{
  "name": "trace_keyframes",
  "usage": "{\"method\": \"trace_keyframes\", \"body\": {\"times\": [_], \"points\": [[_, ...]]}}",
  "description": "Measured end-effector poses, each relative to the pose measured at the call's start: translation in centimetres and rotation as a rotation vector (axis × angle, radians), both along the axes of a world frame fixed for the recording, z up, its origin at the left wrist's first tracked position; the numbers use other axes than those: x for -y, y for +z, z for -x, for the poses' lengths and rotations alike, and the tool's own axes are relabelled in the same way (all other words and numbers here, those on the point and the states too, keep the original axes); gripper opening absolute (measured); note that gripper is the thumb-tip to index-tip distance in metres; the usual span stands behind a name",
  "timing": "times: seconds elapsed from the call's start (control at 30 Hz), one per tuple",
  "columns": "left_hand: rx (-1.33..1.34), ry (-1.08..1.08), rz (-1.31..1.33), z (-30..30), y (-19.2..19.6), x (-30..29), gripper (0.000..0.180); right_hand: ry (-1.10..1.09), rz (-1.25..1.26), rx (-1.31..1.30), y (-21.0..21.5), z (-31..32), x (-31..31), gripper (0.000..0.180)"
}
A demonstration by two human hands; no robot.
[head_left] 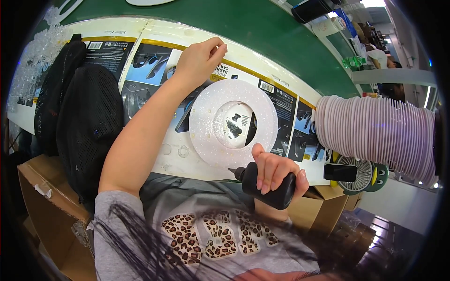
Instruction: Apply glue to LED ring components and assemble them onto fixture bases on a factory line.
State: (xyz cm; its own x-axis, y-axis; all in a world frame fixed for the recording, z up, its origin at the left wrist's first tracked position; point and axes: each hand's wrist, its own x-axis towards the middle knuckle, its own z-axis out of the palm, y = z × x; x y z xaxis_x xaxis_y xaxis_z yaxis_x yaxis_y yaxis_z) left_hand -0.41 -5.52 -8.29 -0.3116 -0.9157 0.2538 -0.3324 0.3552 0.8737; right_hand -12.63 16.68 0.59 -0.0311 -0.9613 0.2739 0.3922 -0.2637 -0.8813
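We see our right hand (274,171) wrapped around a black squeeze bottle (267,183), fingers curled over its body and thumb on the near side, so the hand is closed in a firm grip on it. The bottle lies almost level, its narrow nozzle pointing to our left and ending right at the near rim of a white glittery ring (234,122). The ring lies flat on the printed cardboard sheets (140,61) that cover the bench, just beyond our right fingers, and its round hole shows the dark print below.

Our left hand (200,60) reaches out past the ring's far left edge, forearm crossing the sheets. Its fingertips are pinched together; we cannot tell whether anything small sits between them. It does not touch the ring.

To our left a black mesh bag (86,126) rests against the bench edge, with a heap of clear crystal pieces (40,56) farther back. To our right a long stack of pale pink rings (375,136) lies on its side, and a small green desk fan (360,174) stands beneath it. A cardboard box (47,206) sits low at our left.
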Motion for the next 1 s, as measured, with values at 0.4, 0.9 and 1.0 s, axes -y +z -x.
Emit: {"method": "trace_keyframes", "body": {"times": [0.4,0.9,1.0], "points": [[0.022,-0.003,0.01,-0.3,-0.1,0.0,0.022,-0.13,0.127,0.224,1.9,2.2,-0.1,0.047],[-0.052,-0.028,-0.05,-0.1,0.4,-0.1,0.019,-0.229,0.129,0.153,-0.3,4.1,2.1,0.046],[-0.048,-0.035,-0.053,0.2,0.4,-0.1,0.02,-0.229,0.118,0.118,-0.4,4.2,2.2,0.046]]}}
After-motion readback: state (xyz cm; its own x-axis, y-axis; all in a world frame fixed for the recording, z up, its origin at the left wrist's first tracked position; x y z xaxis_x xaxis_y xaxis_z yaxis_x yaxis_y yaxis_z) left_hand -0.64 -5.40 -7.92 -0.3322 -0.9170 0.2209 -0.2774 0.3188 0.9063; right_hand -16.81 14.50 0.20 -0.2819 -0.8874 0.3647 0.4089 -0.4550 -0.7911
